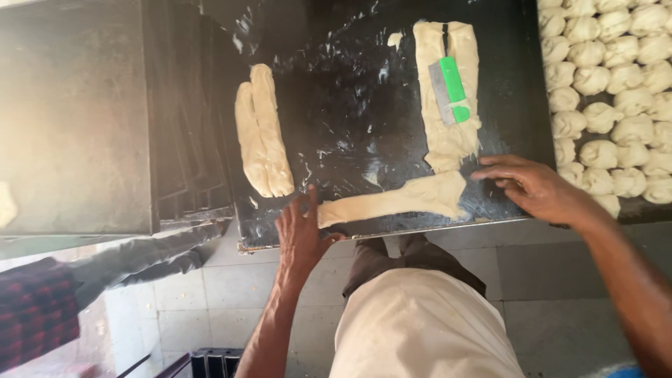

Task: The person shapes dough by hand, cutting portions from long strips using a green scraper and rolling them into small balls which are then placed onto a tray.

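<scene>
Left hand (301, 234): open, palm pinning the dough strip's (392, 201) nine o'clock end.
Right hand (532, 185): open, fingers spread at three o'clock, probably stretching it.
Scraper (449, 91): parked on the dough slab (448, 133), twelve o'clock.

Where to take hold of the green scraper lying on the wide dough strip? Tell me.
Take the green scraper by its green handle edge, coming from the right. It lies flat and slightly tilted on the wide dough strip, with its grey blade along the left side, so the right side offers the thicker, safer grip.
</scene>
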